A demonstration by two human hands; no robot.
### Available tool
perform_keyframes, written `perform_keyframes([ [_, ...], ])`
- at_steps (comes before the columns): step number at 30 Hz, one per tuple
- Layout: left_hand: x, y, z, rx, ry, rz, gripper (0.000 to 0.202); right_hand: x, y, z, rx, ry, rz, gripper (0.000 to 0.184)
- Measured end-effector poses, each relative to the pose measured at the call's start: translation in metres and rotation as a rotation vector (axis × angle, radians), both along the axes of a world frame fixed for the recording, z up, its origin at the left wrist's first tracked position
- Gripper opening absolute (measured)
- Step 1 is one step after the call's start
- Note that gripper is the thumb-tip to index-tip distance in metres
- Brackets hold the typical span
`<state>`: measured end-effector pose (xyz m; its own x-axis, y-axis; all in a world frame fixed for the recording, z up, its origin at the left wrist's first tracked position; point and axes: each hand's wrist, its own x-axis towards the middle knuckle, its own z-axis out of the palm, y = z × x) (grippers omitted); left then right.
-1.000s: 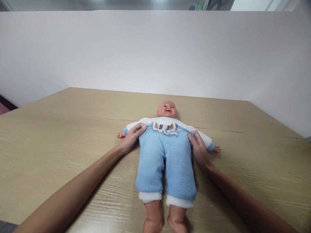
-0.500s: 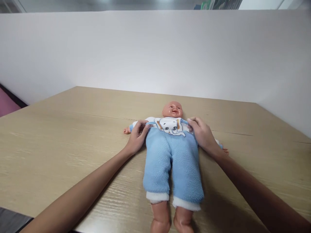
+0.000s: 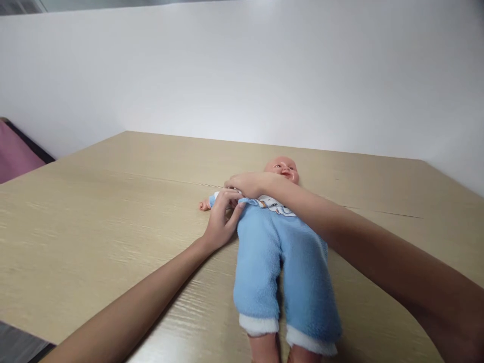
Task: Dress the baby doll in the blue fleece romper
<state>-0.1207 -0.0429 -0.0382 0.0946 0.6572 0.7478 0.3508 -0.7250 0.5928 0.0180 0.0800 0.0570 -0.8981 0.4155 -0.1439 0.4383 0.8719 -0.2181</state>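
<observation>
"From the head view, where's the doll [image 3: 283, 164]?"
"Face up before me on the surface [image 3: 132, 212]."
"And what have you hold of?"
"My left grip [image 3: 220, 222] pinches the blue trousers [image 3: 260, 252] at the waist; my right grip [image 3: 246, 184], beside it, crosses the doll, its hold hidden: I cannot tell."

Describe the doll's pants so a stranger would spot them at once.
On the wooden table by the white wall, a doll lies face up. Its pants stop at white cuffs above bare shins; they're the largest blue thing in view.
</observation>
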Motion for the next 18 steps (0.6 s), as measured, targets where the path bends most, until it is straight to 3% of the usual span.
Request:
perform_keyframes([
  [5, 0.0, -0.003, 0.002, -0.007, 0.012, -0.028, 0.007, 0.0, -0.006, -0.009, 0.074, 0.084, -0.019, 0.017],
  [10, -0.001, -0.004, 0.0, 0.01, 0.003, -0.066, 0.006, 0.031, -0.016, -0.001, 0.105, 0.472, -0.224, 0.031],
  [15, -0.004, -0.009, -0.008, 0.11, 0.11, 0.024, 0.02, 0.066, -0.021, 0.002, -0.3, 0.671, -0.275, 0.036],
  [18, -0.008, -0.011, -0.012, 0.196, 0.158, 0.05, 0.029, 0.075, -0.022, -0.003, -0.399, 0.685, -0.289, 0.033],
])
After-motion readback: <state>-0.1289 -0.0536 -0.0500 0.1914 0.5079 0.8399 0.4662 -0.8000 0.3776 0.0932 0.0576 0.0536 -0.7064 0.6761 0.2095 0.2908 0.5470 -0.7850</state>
